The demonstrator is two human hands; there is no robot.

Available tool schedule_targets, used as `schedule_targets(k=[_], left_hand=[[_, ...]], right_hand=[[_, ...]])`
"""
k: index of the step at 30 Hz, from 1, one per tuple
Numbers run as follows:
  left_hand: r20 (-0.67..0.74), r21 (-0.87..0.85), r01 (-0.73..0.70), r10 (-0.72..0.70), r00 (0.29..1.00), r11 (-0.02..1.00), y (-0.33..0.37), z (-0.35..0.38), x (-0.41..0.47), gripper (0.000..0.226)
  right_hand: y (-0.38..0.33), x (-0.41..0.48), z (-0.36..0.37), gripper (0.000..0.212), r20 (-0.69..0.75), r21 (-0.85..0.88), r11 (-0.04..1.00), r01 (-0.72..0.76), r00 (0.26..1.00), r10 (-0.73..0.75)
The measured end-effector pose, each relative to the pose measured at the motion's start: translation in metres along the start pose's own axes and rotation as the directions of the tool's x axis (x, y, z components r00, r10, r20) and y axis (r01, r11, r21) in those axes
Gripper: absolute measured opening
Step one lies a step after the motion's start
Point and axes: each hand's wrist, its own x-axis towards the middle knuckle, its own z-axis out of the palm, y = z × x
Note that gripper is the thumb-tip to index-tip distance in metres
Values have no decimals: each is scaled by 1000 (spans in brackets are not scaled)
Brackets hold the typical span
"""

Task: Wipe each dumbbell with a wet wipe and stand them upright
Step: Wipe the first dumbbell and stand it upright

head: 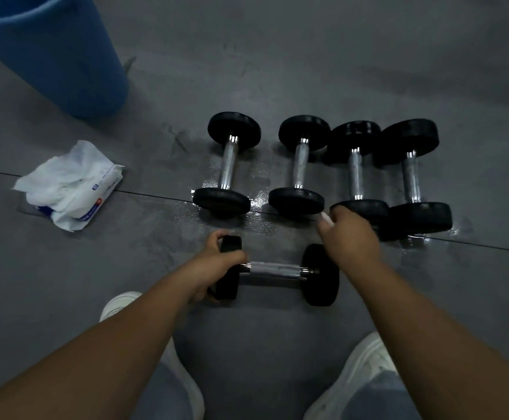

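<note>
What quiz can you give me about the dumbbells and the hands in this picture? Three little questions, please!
1. How many dumbbells stand upright in the row?
2. True or false: the wet wipes pack lies between two of the upright ones.
3. Which hand grips an end of the lying dumbbell? A) left B) right C) both

Key
1. Four.
2. False: it lies on the floor by itself, off to the left of the row.
3. A: the left hand is curled round the lying dumbbell's left end.
</note>
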Motion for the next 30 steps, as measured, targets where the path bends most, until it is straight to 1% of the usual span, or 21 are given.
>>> schedule_targets(k=[1, 2, 3, 4, 5, 7, 9, 11, 14, 16, 18, 21, 23, 24, 25, 26, 27, 28, 29, 30], left_hand=[[4, -3, -1, 1, 1000, 1000, 0, -1, 1, 56], [8, -15, 2, -2, 1000, 1000, 1, -1, 1, 58], [5, -36, 14, -14, 1000, 999, 2, -1, 0, 54], [-5, -53, 31, -32, 999, 998, 3, -1, 1, 44], [-17, -75, 53, -54, 998, 996, 4, -1, 1, 37], [-39, -105, 100, -105, 994, 989, 5, 0, 1, 33], [-44, -129, 163, -170, 984, 978, 7, 2, -2, 38], [-53, -158, 221, -231, 971, 962, 9, 4, -6, 42], [-58, -170, 218, -231, 971, 961, 10, 8, -11, 40], [-37, -168, 188, -197, 980, 968, 9, 7, -16, 39], [-11, -155, 149, -152, 988, 977, 15, 2, -22, 38], [-13, -44, 14, -15, 1000, 999, 22, -12, -26, 35], [-9, 1, -52, 52, 999, 999, 26, -19, -31, 37], [-6, 3, -66, 66, 998, 998, 26, -20, -35, 44], [-9, 9, -85, 85, 996, 996, 25, -19, -38, 52], [-23, 43, -121, 122, 992, 992, 25, -16, -40, 62], [-41, 113, -179, 185, 982, 977, 26, -12, -42, 73], [-56, 200, -248, 264, 963, 948, 28, -7, -43, 84], [-69, 292, -299, 332, 941, 908, 32, -1, -43, 95], [-70, 388, -336, 391, 918, 858, 36, 6, -44, 105]], right_hand=[[12, 6, -4, 40, 97, -16, 995, -98, 990, 99], [21, 8, -6, 50, 221, -16, 987, -161, 962, 160], [28, 7, -3, 58, 332, 16, 979, -204, 925, 187], [31, 3, 3, 60, 410, 63, 969, -239, 891, 193], [33, -1, 9, 57, 448, 111, 959, -261, 875, 187], [33, -7, 20, 48, 429, 150, 953, -265, 885, 179], [33, -8, 25, 46, 389, 101, 963, -251, 901, 194], [33, -9, 26, 44, 394, 83, 965, -248, 898, 197], [34, -16, 27, 34, 339, 70, 970, -232, 920, 196], [39, -20, 27, 31, 294, 77, 973, -218, 937, 187], [42, -21, 27, 28, 274, 127, 971, -203, 948, 163], [36, -24, 27, 22, 289, 249, 947, -202, 949, 127], [32, -24, 30, 24, 309, 264, 942, -207, 943, 121], [31, -22, 29, 28, 333, 236, 950, -205, 935, 120], [30, -18, 27, 34, 375, 169, 967, -192, 920, 117], [29, -15, 21, 41, 425, 60, 985, -164, 897, 123], [25, -12, 13, 48, 452, -65, 991, -117, 882, 133], [18, -8, 3, 51, 433, -172, 983, -61, 892, 131], [9, -5, -9, 50, 373, -228, 974, 3, 924, 84], [-1, -2, -22, 44, 282, -230, 970, 81, 959, -14]])
